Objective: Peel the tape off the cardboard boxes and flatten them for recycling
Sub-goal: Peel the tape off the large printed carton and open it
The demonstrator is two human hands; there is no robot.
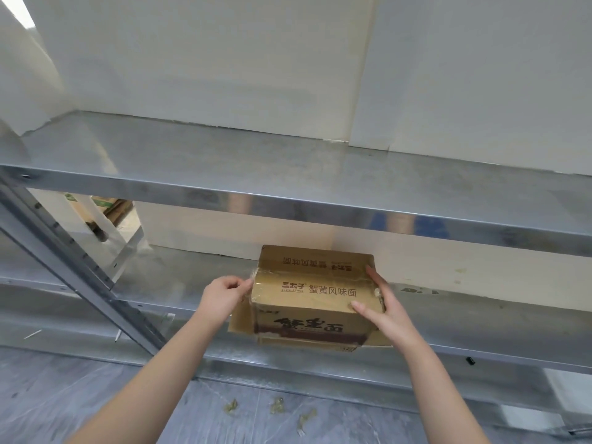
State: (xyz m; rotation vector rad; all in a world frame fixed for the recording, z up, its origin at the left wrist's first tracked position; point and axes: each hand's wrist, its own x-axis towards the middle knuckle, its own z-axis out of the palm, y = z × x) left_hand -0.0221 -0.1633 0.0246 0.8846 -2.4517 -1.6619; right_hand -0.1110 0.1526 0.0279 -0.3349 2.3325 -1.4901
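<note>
A brown cardboard box (307, 296) with dark printed characters stands on the lower metal shelf (179, 283), its bottom flaps splayed out at the sides. Clear tape (250, 281) runs across its top seam and lifts off at the box's left edge. My left hand (221, 296) pinches that loose end of tape between thumb and fingers, just left of the box. My right hand (379, 301) holds the box's right end, fingers flat along the side and thumb on the top face.
The upper metal shelf (288, 174) juts out above the box, with white wall panels behind it. A slanted metal upright (80, 261) crosses at left. Crumpled tape scraps (275, 408) lie on the grey floor below. Flattened cardboard (112, 208) shows beyond the shelf at left.
</note>
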